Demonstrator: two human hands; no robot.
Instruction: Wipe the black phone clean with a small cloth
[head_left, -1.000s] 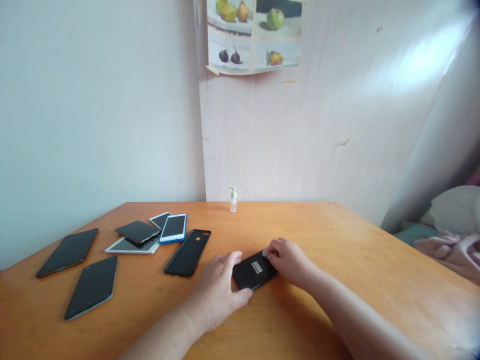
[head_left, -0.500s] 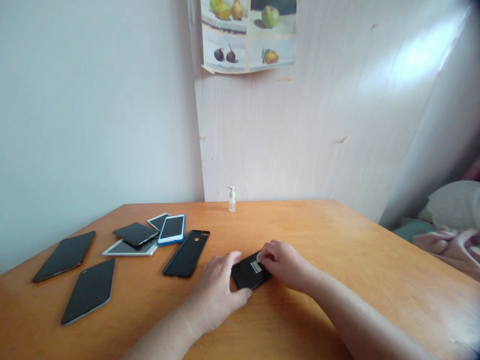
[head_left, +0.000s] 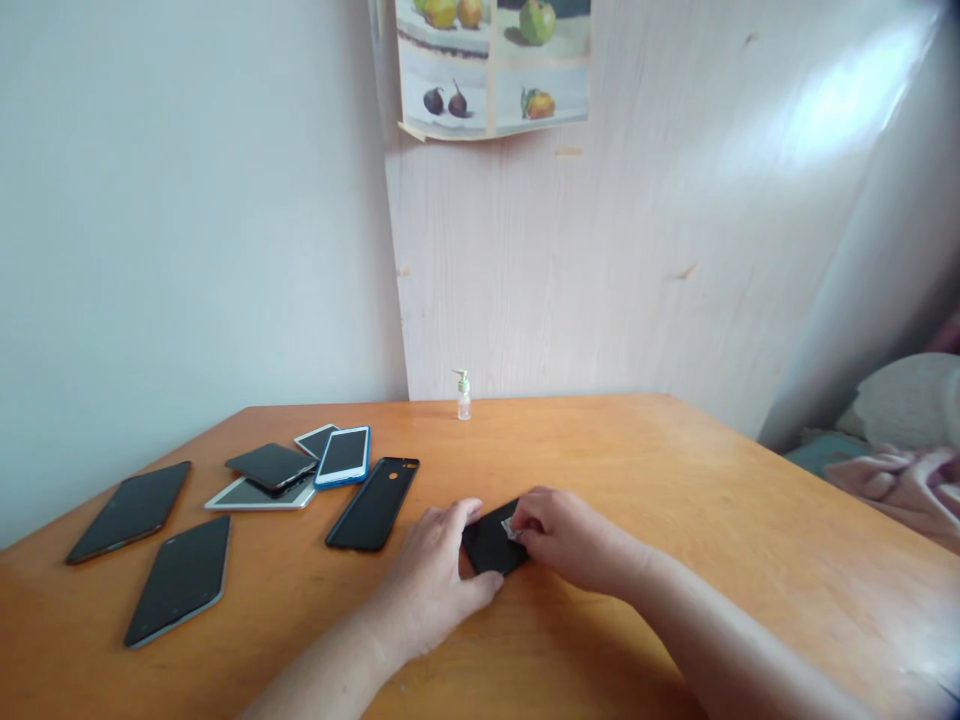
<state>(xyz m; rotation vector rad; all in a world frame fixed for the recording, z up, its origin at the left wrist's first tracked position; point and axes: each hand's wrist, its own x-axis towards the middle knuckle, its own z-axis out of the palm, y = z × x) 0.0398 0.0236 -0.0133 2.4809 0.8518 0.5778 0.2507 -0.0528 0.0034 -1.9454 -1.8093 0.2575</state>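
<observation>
A black phone (head_left: 489, 545) lies on the table in front of me. My left hand (head_left: 442, 560) steadies it, thumb at the near edge and fingers at the far left corner. My right hand (head_left: 559, 535) is closed in a pinch over the phone's right part. A small whitish piece (head_left: 511, 529) shows at its fingertips, against the dark surface; its kind cannot be made out. The right fingers hide part of the phone. Left of my left hand lies a black phone case (head_left: 373, 508) with a round hole near its top.
On the left are a phone in a blue case (head_left: 343, 457), a dark phone (head_left: 274, 467) resting on a white-edged tablet (head_left: 225, 494), and two dark tablets (head_left: 131, 512), (head_left: 180, 583). A clear pump bottle (head_left: 463, 398) stands at the table's (head_left: 637, 450) back edge.
My right hand has shifted slightly down and left across the phone, covering the pale marks seen before. My left hand and the phone stay in place. The view tilts slightly.
</observation>
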